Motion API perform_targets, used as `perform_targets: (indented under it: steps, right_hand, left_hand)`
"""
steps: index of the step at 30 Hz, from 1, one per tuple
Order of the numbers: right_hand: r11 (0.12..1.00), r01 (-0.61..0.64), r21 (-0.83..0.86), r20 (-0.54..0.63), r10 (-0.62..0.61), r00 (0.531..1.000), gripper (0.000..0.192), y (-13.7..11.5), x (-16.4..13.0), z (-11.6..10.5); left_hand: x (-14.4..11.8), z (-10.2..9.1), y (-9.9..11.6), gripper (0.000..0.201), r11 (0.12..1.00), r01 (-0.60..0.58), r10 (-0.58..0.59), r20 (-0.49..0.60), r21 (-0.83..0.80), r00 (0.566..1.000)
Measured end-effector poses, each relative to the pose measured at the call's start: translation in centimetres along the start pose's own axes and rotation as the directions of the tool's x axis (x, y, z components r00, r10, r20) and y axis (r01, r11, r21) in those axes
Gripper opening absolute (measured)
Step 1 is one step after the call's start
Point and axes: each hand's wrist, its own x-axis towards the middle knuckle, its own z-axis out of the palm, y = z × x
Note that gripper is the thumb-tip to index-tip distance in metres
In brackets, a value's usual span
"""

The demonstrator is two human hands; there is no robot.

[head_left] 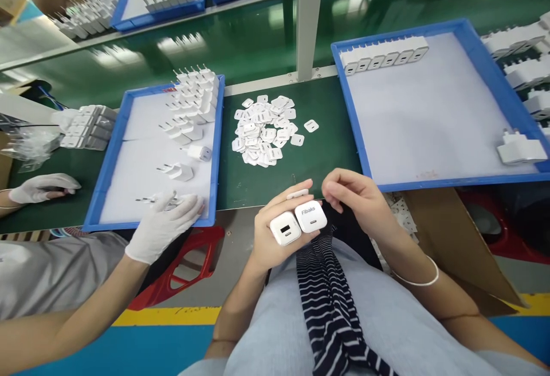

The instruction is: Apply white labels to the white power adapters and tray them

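My left hand is closed around two white wall chargers held side by side, port ends up. One charger shows a wide black USB port and a smaller slot; the other charger has grey lettering and one small slot. A thin white cover plate sits between the fingers of that hand, above the chargers. Just right of them is my right hand, fingers curled and thumb bent in; whatever it pinches, if anything, is hidden. Beyond both hands, a pile of white cover plates lies on the green table.
A blue tray on the right holds a row of chargers and a single charger. Another blue tray on the left carries more chargers; a co-worker's gloved hand reaches into it. A metal post rises behind the pile.
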Motion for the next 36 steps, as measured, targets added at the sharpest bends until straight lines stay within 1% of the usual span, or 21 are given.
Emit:
perform_targets:
  steps: [2, 4, 5, 8, 10, 14, 16, 17, 19, 20, 22, 23, 25, 27, 29, 31, 33, 35, 36]
  right_hand:
    - [1.000, -0.016, -0.019, -0.001, 0.016, 1.000, 0.016, 0.0, 0.2, 0.2]
    - [0.999, -0.014, -0.036, 0.046, 0.015, 0.999, 0.014, 0.2, 0.3, 0.5]
    - [0.999, 0.006, -0.050, 0.055, -0.003, 0.998, 0.012, 0.2, 0.4, 0.6]
    - [0.983, 0.104, -0.154, 0.045, -0.098, 0.994, 0.007, 0.6, 0.4, 0.7]
    - [0.956, 0.160, -0.246, 0.026, -0.159, 0.987, 0.006, 0.8, 0.3, 0.7]
    - [0.873, 0.256, -0.415, 0.007, -0.279, 0.960, 0.007, 0.7, -0.4, 0.4]
    - [0.802, 0.327, -0.500, 0.020, -0.367, 0.930, 0.015, 0.3, -0.7, 0.0]
    - [0.749, 0.371, -0.549, 0.045, -0.417, 0.908, 0.018, 0.1, -0.7, -0.2]
    - [0.616, 0.475, -0.629, 0.148, -0.505, 0.850, 0.022, -0.3, -0.5, -0.6]
    - [0.554, 0.521, -0.650, 0.211, -0.527, 0.823, 0.022, -0.5, -0.3, -0.8]
    - [0.464, 0.586, -0.664, 0.313, -0.540, 0.781, 0.019, -0.8, 0.1, -1.2]
    - [0.429, 0.605, -0.670, 0.342, -0.545, 0.765, 0.018, -0.8, 0.3, -1.3]
    - [0.373, 0.623, -0.687, 0.376, -0.551, 0.745, 0.016, -0.6, 0.7, -1.5]
    - [0.343, 0.636, -0.691, 0.409, -0.541, 0.735, 0.017, -0.4, 0.9, -1.6]
    - [0.353, 0.643, -0.680, 0.428, -0.521, 0.739, 0.018, -0.1, 1.1, -1.5]
    - [0.404, 0.637, -0.656, 0.423, -0.502, 0.754, 0.017, -0.1, 1.3, -1.4]
    - [0.505, 0.593, -0.628, 0.400, -0.444, 0.802, 0.015, -0.2, 1.4, -1.4]
    - [0.617, 0.499, -0.609, 0.368, -0.338, 0.866, 0.014, -0.6, 1.5, -1.5]
    - [0.661, 0.442, -0.607, 0.333, -0.294, 0.896, 0.014, -0.9, 1.4, -1.5]
  left_hand:
    - [0.0, -0.2, -0.1, 0.051, 0.999, 0.026, -0.025, 0.025, -0.038, 0.999]
    - [0.1, -0.3, -0.1, 0.052, 0.997, 0.053, -0.050, 0.056, -0.060, 0.997]
    - [0.1, -0.3, -0.1, 0.052, 0.996, 0.063, -0.058, 0.071, -0.069, 0.996]
    - [0.2, -0.3, -0.2, 0.053, 0.992, 0.073, -0.062, 0.103, -0.104, 0.993]
    - [0.3, -0.2, -0.2, 0.054, 0.989, 0.072, -0.058, 0.110, -0.127, 0.992]
    - [0.5, -0.1, -0.2, 0.055, 0.995, 0.055, -0.046, 0.110, -0.080, 0.993]
    - [0.6, -0.1, -0.1, 0.055, 0.999, 0.033, -0.029, 0.108, -0.040, 0.994]
    - [0.6, -0.2, -0.1, 0.055, 1.000, 0.022, -0.020, 0.109, -0.022, 0.994]
    - [0.6, -0.2, 0.0, 0.054, 1.000, 0.006, -0.008, 0.113, 0.015, 0.994]
    - [0.6, -0.2, 0.1, 0.053, 0.999, 0.003, -0.007, 0.115, 0.037, 0.993]
    - [0.4, -0.3, 0.1, 0.050, 0.997, 0.003, -0.012, 0.117, 0.078, 0.993]
    - [0.4, -0.3, 0.1, 0.048, 0.996, 0.008, -0.019, 0.117, 0.092, 0.993]
    - [0.2, -0.2, 0.1, 0.046, 0.994, 0.027, -0.039, 0.123, 0.102, 0.992]
    - [0.0, -0.2, 0.0, 0.044, 0.995, 0.048, -0.059, 0.132, 0.085, 0.989]
    - [-0.1, -0.1, -0.2, 0.044, 0.996, 0.068, -0.076, 0.138, 0.062, 0.988]
    - [-0.2, 0.0, -0.3, 0.043, 0.995, 0.091, -0.097, 0.135, 0.049, 0.986]
    - [-0.3, -0.1, -0.3, 0.043, 0.992, 0.111, -0.117, 0.138, 0.052, 0.983]
    - [-0.3, -0.1, -0.4, 0.045, 0.990, 0.117, -0.127, 0.145, 0.077, 0.981]
    - [-0.4, -0.1, -0.4, 0.045, 0.989, 0.112, -0.125, 0.139, 0.097, 0.982]
